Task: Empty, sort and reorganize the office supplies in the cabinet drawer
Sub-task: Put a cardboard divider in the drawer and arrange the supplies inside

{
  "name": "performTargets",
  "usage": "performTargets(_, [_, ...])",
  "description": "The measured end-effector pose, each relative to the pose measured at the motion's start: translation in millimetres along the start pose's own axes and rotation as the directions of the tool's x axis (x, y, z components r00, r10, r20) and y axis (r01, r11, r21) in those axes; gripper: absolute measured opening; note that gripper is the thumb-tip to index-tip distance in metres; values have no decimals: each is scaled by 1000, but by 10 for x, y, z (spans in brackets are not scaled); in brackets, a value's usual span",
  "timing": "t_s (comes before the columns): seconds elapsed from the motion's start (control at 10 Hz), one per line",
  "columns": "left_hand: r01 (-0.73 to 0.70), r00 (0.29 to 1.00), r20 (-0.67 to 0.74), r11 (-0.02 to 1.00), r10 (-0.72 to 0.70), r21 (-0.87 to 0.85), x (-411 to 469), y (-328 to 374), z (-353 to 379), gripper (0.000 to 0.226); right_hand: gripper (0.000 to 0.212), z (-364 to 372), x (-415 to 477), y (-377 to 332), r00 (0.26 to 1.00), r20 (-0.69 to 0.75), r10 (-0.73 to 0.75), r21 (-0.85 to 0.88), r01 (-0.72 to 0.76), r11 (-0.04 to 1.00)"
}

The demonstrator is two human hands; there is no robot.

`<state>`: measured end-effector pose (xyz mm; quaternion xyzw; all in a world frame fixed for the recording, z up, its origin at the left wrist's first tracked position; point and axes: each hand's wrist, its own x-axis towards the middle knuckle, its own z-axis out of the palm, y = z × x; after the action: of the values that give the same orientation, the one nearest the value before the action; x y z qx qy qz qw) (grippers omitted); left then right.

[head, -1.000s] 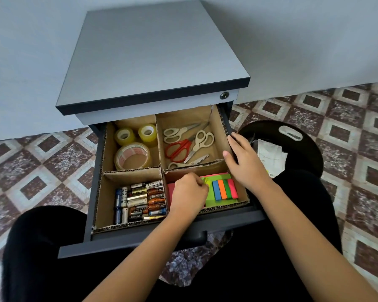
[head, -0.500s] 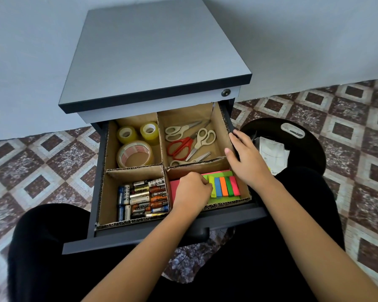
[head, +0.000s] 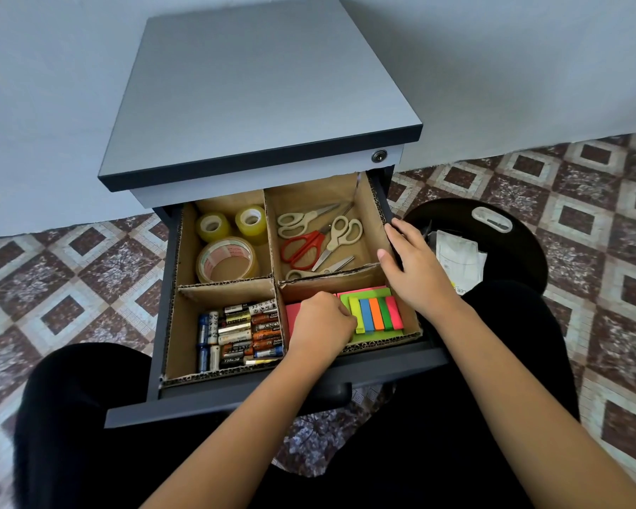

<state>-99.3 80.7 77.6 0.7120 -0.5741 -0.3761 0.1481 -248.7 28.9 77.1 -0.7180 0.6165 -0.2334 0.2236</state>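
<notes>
The batteries (head: 241,334) sit in the front left box. My left hand (head: 320,321) has a curled grip on the sticky notes (head: 377,314) in the front right box of the drawer (head: 199,409). They are light and bendy, so I should pinch the pad's edges. My right hand (head: 415,266) rests loose and flat on the cardboard wall (head: 371,211).

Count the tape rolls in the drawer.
3, all in the back-left cardboard compartment: a small yellowish roll at the back left, a second small roll right of it, a larger roll in front of both. The cabinet overhang could hide more.
</notes>
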Motion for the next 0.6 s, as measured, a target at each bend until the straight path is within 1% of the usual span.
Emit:
performTargets(0.2, [-8, 1000, 19, 1000, 7, 24, 8, -5, 8, 16, 50, 3, 4, 11, 1000, -6, -4, -1, 4, 1000])
performTargets(0.6, [-36, 998, 59, 997, 32, 73, 14, -13, 3, 16, 50, 11, 13, 25, 1000, -11, -2, 21, 2, 1000])
